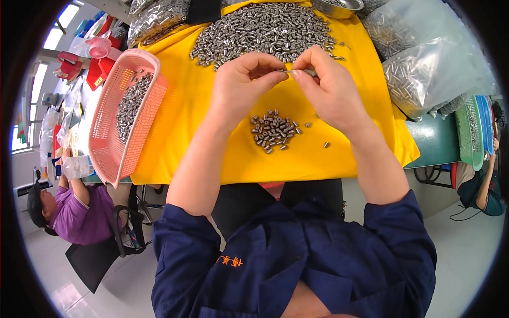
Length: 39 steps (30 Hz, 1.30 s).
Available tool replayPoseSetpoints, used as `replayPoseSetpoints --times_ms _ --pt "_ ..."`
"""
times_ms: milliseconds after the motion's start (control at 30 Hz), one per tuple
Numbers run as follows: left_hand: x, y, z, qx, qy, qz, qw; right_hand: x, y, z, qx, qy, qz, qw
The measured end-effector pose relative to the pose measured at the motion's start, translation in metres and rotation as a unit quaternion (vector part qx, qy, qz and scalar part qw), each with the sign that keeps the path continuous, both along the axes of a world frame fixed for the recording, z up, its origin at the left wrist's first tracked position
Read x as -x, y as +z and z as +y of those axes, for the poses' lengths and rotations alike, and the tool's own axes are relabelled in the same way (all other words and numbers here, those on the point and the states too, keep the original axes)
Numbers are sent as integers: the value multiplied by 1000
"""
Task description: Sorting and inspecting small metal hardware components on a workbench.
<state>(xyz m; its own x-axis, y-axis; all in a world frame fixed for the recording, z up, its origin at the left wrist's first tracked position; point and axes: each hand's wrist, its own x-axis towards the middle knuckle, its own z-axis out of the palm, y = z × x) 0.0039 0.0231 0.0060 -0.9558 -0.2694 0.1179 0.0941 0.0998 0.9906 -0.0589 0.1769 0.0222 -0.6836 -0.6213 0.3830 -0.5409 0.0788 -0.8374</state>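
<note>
Above the yellow cloth (185,132), my left hand (241,85) and my right hand (331,87) meet fingertip to fingertip. Both pinch a thin, pin-like metal piece (287,70); its exact kind is too small to tell. Whatever else lies inside my curled right fingers is mostly hidden. Just beyond my hands spreads a large heap of small metal cylinders (265,32). Nearer to me, below my hands, sits a smaller pile of the same short cylinders (273,130), some showing a hole in the end. One loose cylinder (326,144) lies to its right.
At left, a pink plastic basket (99,143) holds more metal parts. Clear bags of metal pieces (416,74) stand at right, and a metal bowl (339,7) at the back. A co-worker in purple (79,214) sits at left; another person (477,185) is at far right beside green baskets (469,143).
</note>
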Motion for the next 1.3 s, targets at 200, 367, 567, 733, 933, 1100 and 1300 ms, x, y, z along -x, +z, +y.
replayPoseSetpoints --times_ms 200,367,567,733,933,1100,1300 --pt "-2 -1 2 34 3 19 999 -1 3 1 -37 8 -11 999" --pt "-3 3 5 117 16 25 993 -3 4 0 -65 0 41 997" --pt "-4 5 8 156 33 55 986 -4 1 -1 -64 -7 67 996" --pt "-4 6 10 177 45 75 980 -5 1 -2 -64 -9 66 996" --pt "-2 6 13 271 58 110 955 -3 -5 -4 -39 -23 51 998" --pt "2 4 12 344 58 99 932 -1 -7 -3 -85 -37 78 993" --pt "-3 -1 -27 315 140 -19 939 7 10 8 -11 -92 -12 996"
